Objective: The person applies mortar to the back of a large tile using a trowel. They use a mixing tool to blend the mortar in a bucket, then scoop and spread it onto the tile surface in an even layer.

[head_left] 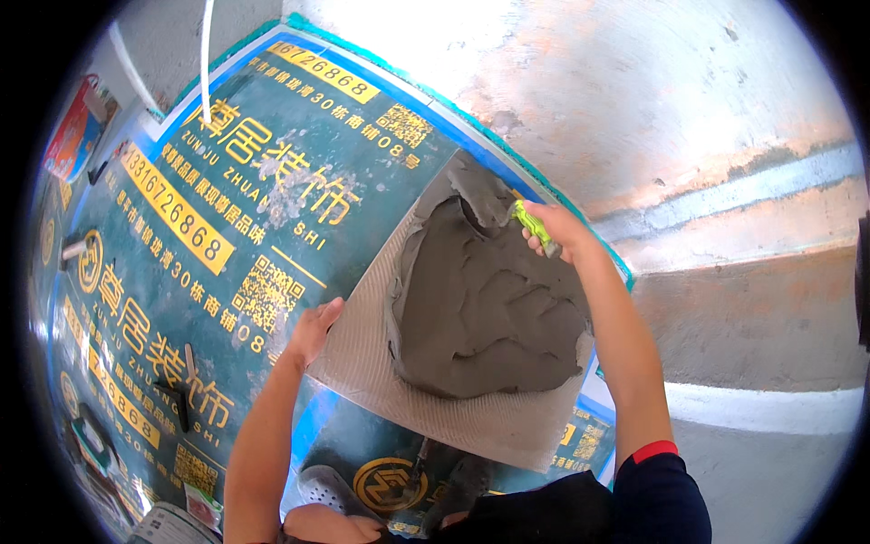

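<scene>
My right hand [568,234] is closed round the yellow-green handle of a trowel [535,228]. Its blade lies at the far corner of the tile and is mostly hidden under wet grey mortar. A thick, uneven layer of mortar [480,317] covers much of a large tile [358,340], whose ribbed back shows along the near and left margins. At the tile's left edge, my left hand [314,334] grips the rim with the thumb on top; its other fingers are partly hidden.
Printed green floor sheeting [172,299] runs beneath, with blue tape [313,426] at seams. A bare plaster wall [752,317] borders the right. A black tool [178,392] and a bucket [172,526] are at left. My shoe [328,487] is just below the tile.
</scene>
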A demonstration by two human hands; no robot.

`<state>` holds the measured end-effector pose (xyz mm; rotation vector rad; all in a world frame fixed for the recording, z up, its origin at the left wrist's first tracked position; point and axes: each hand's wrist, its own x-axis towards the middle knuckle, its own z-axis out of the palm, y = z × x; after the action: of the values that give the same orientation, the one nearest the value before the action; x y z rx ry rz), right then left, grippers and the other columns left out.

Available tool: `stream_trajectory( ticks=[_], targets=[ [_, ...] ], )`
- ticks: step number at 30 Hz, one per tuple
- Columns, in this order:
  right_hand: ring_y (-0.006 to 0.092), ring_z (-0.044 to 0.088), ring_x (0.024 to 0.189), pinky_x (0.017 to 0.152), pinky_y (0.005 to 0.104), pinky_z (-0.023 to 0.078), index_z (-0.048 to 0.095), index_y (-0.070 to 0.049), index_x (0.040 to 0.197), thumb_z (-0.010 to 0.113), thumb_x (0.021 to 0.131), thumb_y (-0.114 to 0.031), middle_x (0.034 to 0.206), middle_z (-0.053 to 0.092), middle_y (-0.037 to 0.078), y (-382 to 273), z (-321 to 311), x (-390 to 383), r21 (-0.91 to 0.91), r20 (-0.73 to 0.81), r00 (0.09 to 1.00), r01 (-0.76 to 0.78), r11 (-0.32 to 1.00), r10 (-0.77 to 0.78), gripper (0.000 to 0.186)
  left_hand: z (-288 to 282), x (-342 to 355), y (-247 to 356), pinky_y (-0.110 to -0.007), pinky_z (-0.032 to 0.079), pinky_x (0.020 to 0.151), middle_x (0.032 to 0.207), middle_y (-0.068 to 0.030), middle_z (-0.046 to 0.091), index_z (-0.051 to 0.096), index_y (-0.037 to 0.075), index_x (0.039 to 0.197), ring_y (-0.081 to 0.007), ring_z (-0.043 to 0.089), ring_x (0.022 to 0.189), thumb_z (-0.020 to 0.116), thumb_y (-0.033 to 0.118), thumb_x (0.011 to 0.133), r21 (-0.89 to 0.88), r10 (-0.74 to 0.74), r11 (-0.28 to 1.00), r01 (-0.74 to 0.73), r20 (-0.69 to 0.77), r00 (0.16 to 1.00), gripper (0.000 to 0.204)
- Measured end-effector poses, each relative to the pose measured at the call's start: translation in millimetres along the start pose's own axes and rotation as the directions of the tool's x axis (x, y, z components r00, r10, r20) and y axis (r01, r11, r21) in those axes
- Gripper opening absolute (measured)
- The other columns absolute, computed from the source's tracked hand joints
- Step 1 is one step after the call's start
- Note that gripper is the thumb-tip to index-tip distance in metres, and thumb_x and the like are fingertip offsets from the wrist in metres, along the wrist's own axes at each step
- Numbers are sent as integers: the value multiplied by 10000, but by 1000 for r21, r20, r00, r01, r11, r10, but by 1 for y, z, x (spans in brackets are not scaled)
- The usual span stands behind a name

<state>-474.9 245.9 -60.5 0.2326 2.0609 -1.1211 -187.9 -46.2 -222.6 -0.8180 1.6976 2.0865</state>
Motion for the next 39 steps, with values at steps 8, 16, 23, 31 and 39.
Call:
stream_trajectory(
  ticks=[8, 16, 23, 31, 39],
  targets=[
    [119, 529, 501, 436, 275, 447, 546, -47, 1147, 507, 936, -371, 697, 575, 70, 48, 53, -129, -152, 280, 957, -30, 988, 72, 388, -3, -5, -4, -298, 420, 895, 1046, -89, 650, 615, -56, 1114, -162, 569, 952, 510, 435, 932, 51, 39, 998, -38, -13, 999, 534],
    [81, 496, 514, 509, 245, 417, 556, -129, 1270, 573, 907, -360, 623, 546, 17, 31, 67, -55, -659, 325, 852, 515, 548, -411, 431, -5, -9, 1, -307, 422, 890, 1057, -95, 650, 630, -33, 1103, -167, 569, 965, 493, 438, 933, -19, 11, 1000, -11, 7, 1000, 519],
    [258, 545, 767, 691, 333, 444, 564, -44, 1227, 559, 900, -390, 865, 598, 143, 8, 51, 26, -832, 165, 546, 525, 182, -821, 476, -6, 3, -8, -310, 421, 873, 1063, -95, 651, 642, -8, 1096, -175, 573, 950, 456, 477, 933, 72, 30, 997, -29, -6, 1000, 545],
    [47, 442, 484, 458, 234, 398, 531, -83, 1288, 560, 919, -340, 638, 522, -1, 12, 69, -132, -580, 255, 964, 219, 785, -80, 451, -7, 9, -27, -317, 395, 681, 693, -47, 501, 665, 8, 1009, -161, 460, 678, 373, 365, 952, 30, 173, 984, -174, 33, 984, 465],
    [89, 478, 462, 419, 262, 397, 544, -90, 1269, 551, 909, -395, 624, 536, 16, 8, 114, -27, -574, 94, 947, 303, 760, -307, 472, 2, 13, -21, -307, 354, 609, 596, -26, 425, 517, 27, 651, -137, 395, 603, 353, 371, 940, -65, 317, 944, -322, -73, 945, 478]
  ],
)
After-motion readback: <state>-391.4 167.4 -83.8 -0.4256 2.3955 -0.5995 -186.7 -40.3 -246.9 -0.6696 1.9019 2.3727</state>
